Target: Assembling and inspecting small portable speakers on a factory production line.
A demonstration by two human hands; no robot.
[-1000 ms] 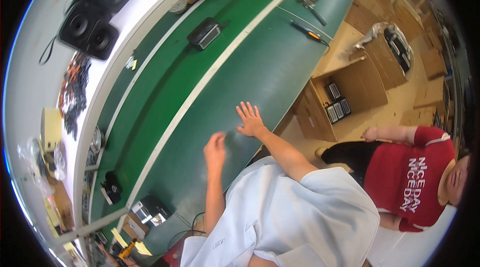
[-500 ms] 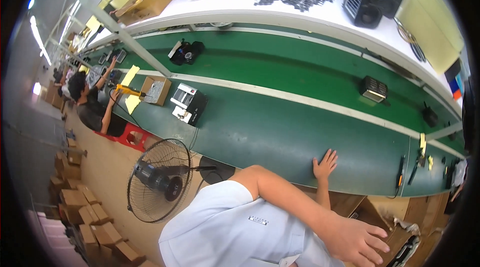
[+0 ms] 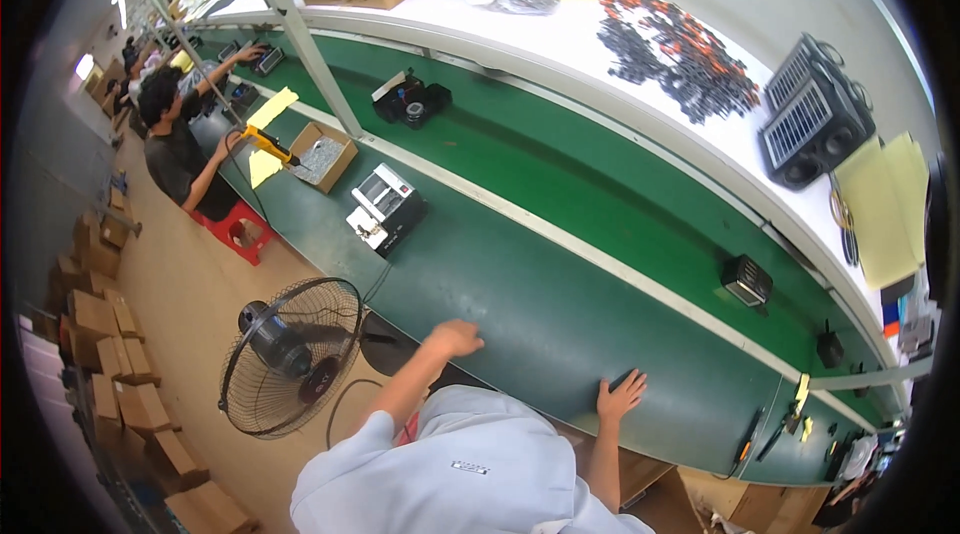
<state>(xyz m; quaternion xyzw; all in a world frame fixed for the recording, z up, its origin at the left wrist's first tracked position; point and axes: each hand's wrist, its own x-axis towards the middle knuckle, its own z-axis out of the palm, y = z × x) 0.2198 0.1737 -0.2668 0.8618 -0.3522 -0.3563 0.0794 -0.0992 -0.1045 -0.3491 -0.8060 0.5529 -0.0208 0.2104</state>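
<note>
Both my hands rest on the near edge of a long green workbench point(image 3: 520, 304). My left hand point(image 3: 455, 337) is loosely curled on the edge with nothing in it. My right hand point(image 3: 621, 397) lies flat on the green surface, fingers spread, and holds nothing. My white shirt point(image 3: 455, 464) fills the bottom of the picture. The nearest thing on the bench is a white and black device point(image 3: 384, 208), up and to the left of my left hand.
A standing fan point(image 3: 292, 354) is on the floor left of me, with stacked cartons point(image 3: 110, 354) beyond it. A seated person point(image 3: 178, 148) works further along, near a cardboard box point(image 3: 323, 156). The white shelf holds black panels point(image 3: 815, 116) and a heap of small parts point(image 3: 680, 54).
The view has swung round along the bench. My right hand stays flat on the green surface; the other hand, earlier off the bench near the camera, is now on its edge.
</note>
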